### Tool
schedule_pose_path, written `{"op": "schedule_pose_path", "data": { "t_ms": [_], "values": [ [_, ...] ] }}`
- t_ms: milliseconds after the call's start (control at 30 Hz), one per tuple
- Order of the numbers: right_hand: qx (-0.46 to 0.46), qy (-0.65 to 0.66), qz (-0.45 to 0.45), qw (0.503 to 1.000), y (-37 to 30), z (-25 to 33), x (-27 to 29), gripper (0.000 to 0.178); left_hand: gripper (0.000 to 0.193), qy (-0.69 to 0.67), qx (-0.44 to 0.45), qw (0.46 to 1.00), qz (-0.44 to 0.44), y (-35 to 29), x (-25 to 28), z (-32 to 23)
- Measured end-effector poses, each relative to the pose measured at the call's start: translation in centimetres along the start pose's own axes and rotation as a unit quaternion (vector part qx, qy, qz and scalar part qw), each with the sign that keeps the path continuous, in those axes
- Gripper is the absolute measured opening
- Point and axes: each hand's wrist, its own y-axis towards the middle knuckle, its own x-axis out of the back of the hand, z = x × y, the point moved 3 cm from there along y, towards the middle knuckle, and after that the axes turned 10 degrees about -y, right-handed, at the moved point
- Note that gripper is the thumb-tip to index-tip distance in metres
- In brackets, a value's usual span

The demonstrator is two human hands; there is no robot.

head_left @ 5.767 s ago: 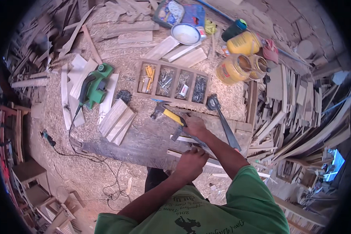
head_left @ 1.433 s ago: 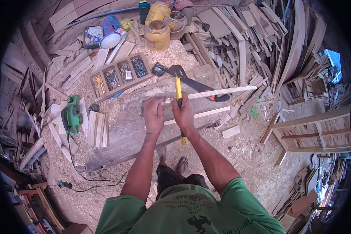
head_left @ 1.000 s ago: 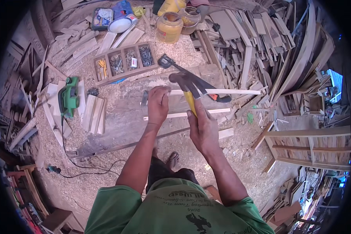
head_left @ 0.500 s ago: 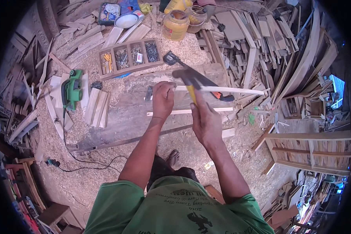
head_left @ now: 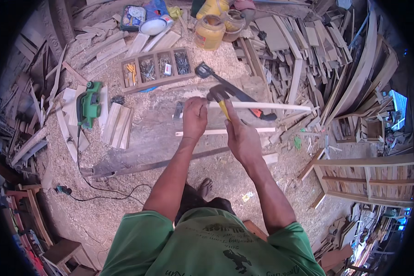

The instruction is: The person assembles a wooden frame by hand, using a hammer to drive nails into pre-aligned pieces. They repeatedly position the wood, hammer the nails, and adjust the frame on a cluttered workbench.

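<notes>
My left hand (head_left: 195, 118) is closed at the left part of a long, pale wooden strip (head_left: 267, 106), fingers curled over it. Whether a small piece such as a nail sits between the fingertips is hidden. In my right hand (head_left: 244, 140) is a claw hammer (head_left: 222, 95) with a yellow handle and dark head. The hammer head is right beside the left fingertips, over the strip. A second thin strip (head_left: 225, 131) lies nearer me on the worn bench board (head_left: 147, 138). Behind the hammer lies a handsaw (head_left: 237, 93) with a black and orange handle.
A divided wooden box (head_left: 158, 85) of nails and small parts sits behind my hands. A green power planer (head_left: 90, 106) with a cord rests at left beside short boards (head_left: 117, 125). Yellow jars (head_left: 209, 33) stand at the back. Scrap wood (head_left: 303, 50) is piled at right.
The blurred, swinging hammer now shows sharply, its head slightly lower and closer to my left fingertips. My left hand keeps its place on the strip. The view has shifted slightly.
</notes>
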Motion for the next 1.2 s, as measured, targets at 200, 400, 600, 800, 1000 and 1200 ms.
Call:
{"op": "schedule_pose_path", "data": {
  "t_ms": [200, 400, 600, 800, 1000, 1200],
  "values": [
    [0.015, 0.016, -0.061, 0.998, -1.4, 1.9, 1.0, 0.062, 0.019, 0.019, -0.002, 1.0, 0.005, 0.1, 0.5, 0.5],
    [-0.001, 0.177, -0.144, 0.974, 1.5, -4.8, -4.5, 0.066, 0.016, 0.006, 0.001, 1.0, 0.025, 0.6, -0.1, -1.4],
    [-0.21, 0.439, -0.016, 0.873, 5.6, -6.4, -8.7, 0.026, 0.018, 0.04, -0.012, 0.993, 0.11, 1.9, 1.0, -0.3],
    [-0.126, 0.464, -0.154, 0.863, 7.2, -8.0, -13.1, 0.025, 0.035, 0.055, 0.017, 0.956, 0.286, 4.2, 2.5, -0.9],
    [-0.145, 0.5, -0.194, 0.831, 7.8, -7.7, -15.0, 0.019, 0.032, 0.096, 0.058, 0.937, 0.331, 5.5, 2.8, 0.1],
    [-0.179, 0.55, -0.16, 0.8, 7.5, -5.5, -13.1, 0.023, 0.033, 0.117, 0.1, 0.925, 0.348, 6.1, 3.1, 0.6]
  ]
}}
